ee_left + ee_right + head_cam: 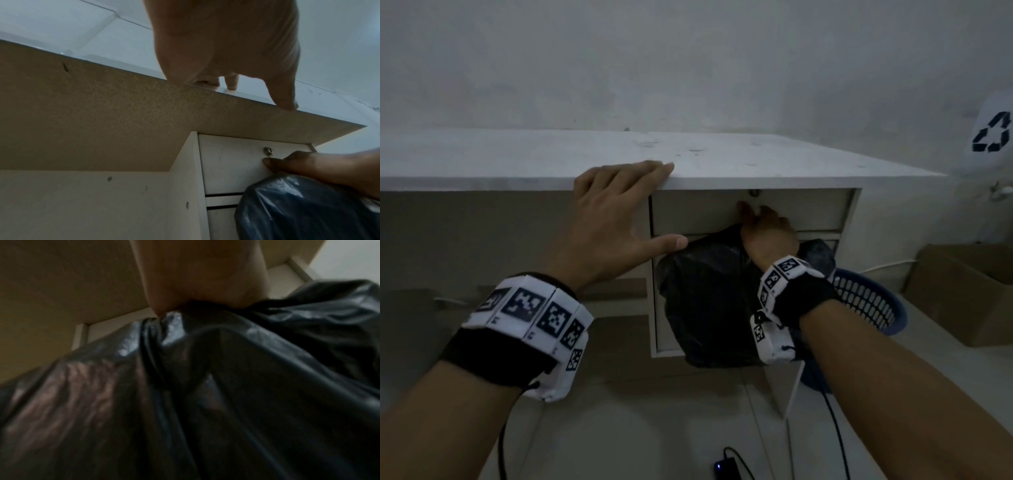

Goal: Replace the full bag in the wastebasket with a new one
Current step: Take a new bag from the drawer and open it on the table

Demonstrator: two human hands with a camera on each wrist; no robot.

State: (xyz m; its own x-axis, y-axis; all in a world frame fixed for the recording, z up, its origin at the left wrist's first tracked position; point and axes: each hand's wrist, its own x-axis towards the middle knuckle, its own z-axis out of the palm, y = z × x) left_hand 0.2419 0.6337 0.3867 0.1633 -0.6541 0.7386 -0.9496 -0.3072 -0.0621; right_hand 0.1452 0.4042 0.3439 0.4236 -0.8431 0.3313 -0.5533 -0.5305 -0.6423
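Observation:
A full black trash bag point(709, 305) hangs in front of the desk drawers, lifted by my right hand point(767, 233), which grips its gathered neck point(185, 311). The hand is up against the top drawer front point(808, 212), just below its lock point(268, 151). The bag's glossy plastic point(226, 386) fills the right wrist view. My left hand point(619, 212) rests flat on the front edge of the white desk top point(756, 161), fingers straight, thumb spread below the edge. The blue wastebasket point(869, 305) stands on the floor to the right, partly behind my right wrist.
A cardboard box point(962, 291) sits on the floor at the far right. A white bag with a recycling symbol point(993, 133) hangs on the wall beside the desk. A cable and a small black device point(726, 467) lie on the floor near me.

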